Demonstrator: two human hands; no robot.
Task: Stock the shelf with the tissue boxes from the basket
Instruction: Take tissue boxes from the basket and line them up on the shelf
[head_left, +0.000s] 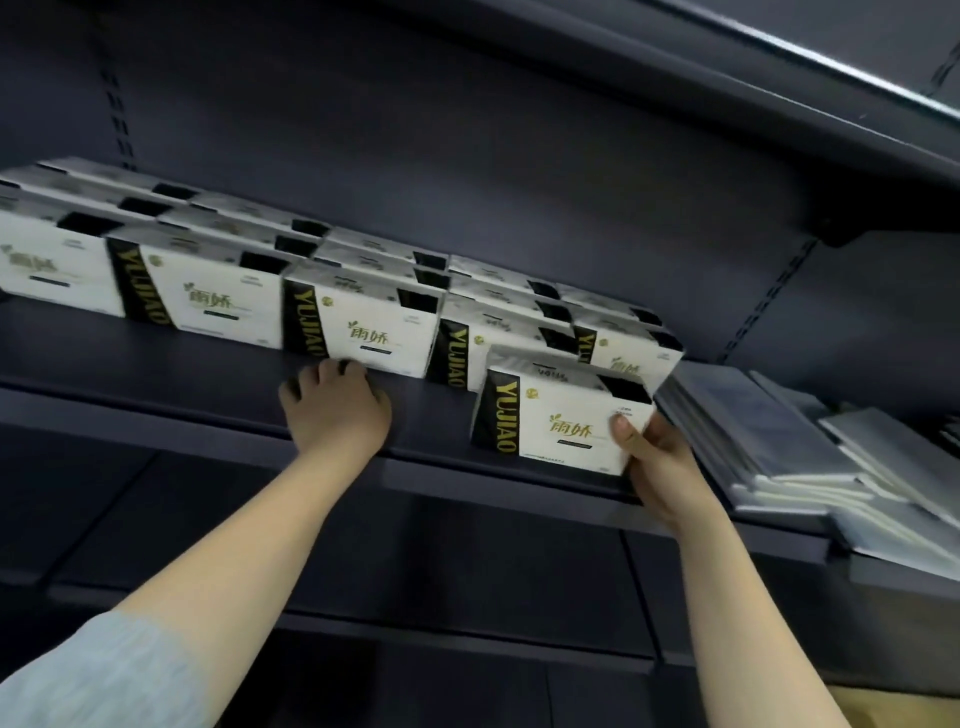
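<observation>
Several white tissue boxes with black and gold side bands stand in rows on the dark shelf (156, 374). My right hand (660, 462) grips the lower right corner of one tissue box (556, 415) that stands upright near the shelf's front edge, in front of the rows. My left hand (335, 405) rests on the shelf with its fingers curled against the bottom front of another tissue box (363, 327) in the front row. The basket is out of view.
Flat grey and white packs (810, 457) lie stacked on the shelf to the right of the boxes. Another shelf (779, 88) hangs overhead. Lower dark shelves run below my arms. Bare shelf surface stretches along the front left.
</observation>
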